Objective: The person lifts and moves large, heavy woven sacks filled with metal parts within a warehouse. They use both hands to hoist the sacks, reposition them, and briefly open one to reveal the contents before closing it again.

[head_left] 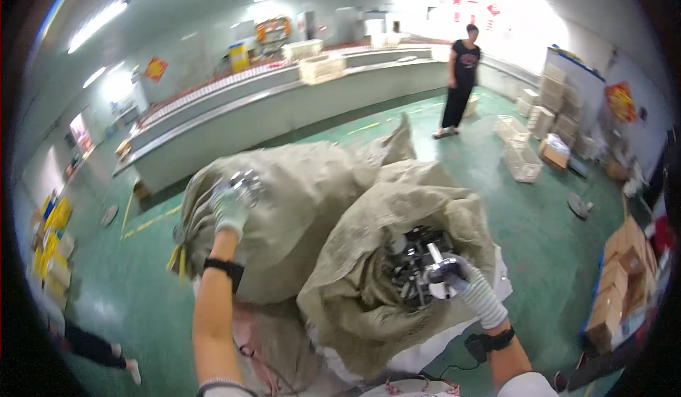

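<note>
My left hand [230, 210], in a pale knit glove, is closed round a shiny chrome metal part [247, 183]. It is held over a full, bulging woven sack [291, 198]. On the right, my right hand [481, 295], in a striped glove, grips another chrome metal part [444, 275] with a round flange and a short stem. That part is above the mouth of an open woven sack [369, 255]. Inside the sack lie many loose shiny metal parts [406, 262]. My gloves and the glare hide the exact shape of both held parts.
Beyond the sacks runs a long pale counter [284, 102] carrying plastic crates [322, 68]. A person [464, 74] in black stands at its right end. White crates [521, 159] and cardboard boxes [618, 280] are to the right. Yellow bins [57, 234] stand far left, near another person's leg [92, 344].
</note>
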Tool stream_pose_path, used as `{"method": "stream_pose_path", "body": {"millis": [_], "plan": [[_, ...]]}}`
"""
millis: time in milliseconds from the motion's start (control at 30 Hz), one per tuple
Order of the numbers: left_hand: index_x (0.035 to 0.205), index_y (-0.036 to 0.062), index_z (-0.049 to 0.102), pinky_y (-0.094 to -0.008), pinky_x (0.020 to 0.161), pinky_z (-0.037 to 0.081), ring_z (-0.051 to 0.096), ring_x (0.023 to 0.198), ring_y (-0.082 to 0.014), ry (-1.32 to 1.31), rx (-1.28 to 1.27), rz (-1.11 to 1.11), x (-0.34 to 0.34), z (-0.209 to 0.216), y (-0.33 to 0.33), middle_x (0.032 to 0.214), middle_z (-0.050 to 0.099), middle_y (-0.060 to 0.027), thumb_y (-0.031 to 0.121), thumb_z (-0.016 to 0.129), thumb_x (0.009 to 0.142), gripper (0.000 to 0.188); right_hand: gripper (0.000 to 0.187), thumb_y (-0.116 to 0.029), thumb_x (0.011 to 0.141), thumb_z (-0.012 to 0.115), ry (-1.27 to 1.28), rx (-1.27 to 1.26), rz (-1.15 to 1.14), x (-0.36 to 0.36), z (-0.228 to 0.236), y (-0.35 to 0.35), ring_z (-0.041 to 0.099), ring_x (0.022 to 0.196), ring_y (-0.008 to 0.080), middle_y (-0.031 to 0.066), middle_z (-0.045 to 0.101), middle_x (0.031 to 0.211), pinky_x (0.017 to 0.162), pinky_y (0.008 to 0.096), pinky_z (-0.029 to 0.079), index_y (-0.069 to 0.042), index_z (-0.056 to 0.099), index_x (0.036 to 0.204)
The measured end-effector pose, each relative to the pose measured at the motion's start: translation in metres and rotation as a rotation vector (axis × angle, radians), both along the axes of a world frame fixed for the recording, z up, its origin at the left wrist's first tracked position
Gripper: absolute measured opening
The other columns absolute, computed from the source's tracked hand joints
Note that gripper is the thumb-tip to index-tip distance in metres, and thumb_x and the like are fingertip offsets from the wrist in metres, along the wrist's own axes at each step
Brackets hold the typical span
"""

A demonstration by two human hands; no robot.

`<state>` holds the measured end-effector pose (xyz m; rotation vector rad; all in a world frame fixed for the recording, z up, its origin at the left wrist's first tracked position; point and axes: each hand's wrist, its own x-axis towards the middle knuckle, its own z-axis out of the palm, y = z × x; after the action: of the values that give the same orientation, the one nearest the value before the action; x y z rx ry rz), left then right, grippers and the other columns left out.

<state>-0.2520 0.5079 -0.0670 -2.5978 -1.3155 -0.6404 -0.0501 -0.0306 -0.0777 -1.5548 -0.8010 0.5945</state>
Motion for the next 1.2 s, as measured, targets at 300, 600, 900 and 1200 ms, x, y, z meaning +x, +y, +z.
{"method": "stream_pose_path", "body": {"millis": [300, 600, 900, 1200], "plan": [[0.122, 0.0123, 0.058, -0.0398, 0.093, 0.046, 0.057, 0.111, -0.0255, 0.123, -0.068, -0.332, 0.011, -0.054, 0.083, 0.121, 0.060, -0.0114, 0.030, 0.042, 0.096, 0.036, 0.041, -0.005, 0.095, 0.057, 0.012, 0.001, 0.104, -0.005, -0.003, 0.008, 0.059, 0.080, 0.0085, 0.0024, 0.063, 0.104, 0.073, 0.0250, 0.051, -0.006, 0.048, 0.135], [0.119, 0.0095, 0.062, -0.0382, 0.093, 0.046, 0.060, 0.110, -0.0248, 0.118, 0.196, 0.055, 0.018, -0.049, 0.099, 0.118, 0.064, -0.0112, 0.027, 0.045, 0.096, 0.033, 0.037, -0.003, 0.093, 0.059, 0.110, 0.053, -0.092, 0.004, -0.021, -0.034, 0.061, 0.092, 0.0113, 0.0042, 0.065, 0.105, 0.077, 0.0252, 0.052, -0.003, 0.053, 0.130], [0.127, 0.0089, 0.055, -0.0390, 0.109, 0.035, 0.051, 0.123, -0.0305, -0.227, 0.020, 0.110, 0.055, -0.014, 0.021, 0.127, 0.059, -0.0134, 0.040, 0.048, 0.093, 0.047, 0.038, -0.005, 0.093, 0.059, 0.078, 0.010, -0.012, -0.003, -0.030, -0.009, 0.060, 0.095, 0.0118, 0.0033, 0.064, 0.106, 0.085, 0.0277, 0.050, -0.004, 0.052, 0.131], [0.129, 0.0042, 0.055, -0.0429, 0.107, 0.038, 0.045, 0.129, -0.0336, -0.078, -0.275, -0.025, 0.006, 0.013, 0.052, 0.142, 0.044, -0.0193, 0.029, 0.059, 0.089, 0.047, 0.040, -0.003, 0.092, 0.058, 0.053, -0.002, 0.003, -0.004, -0.033, -0.004, 0.058, 0.097, 0.0107, 0.0030, 0.065, 0.107, 0.088, 0.0271, 0.048, -0.003, 0.053, 0.131]]}}
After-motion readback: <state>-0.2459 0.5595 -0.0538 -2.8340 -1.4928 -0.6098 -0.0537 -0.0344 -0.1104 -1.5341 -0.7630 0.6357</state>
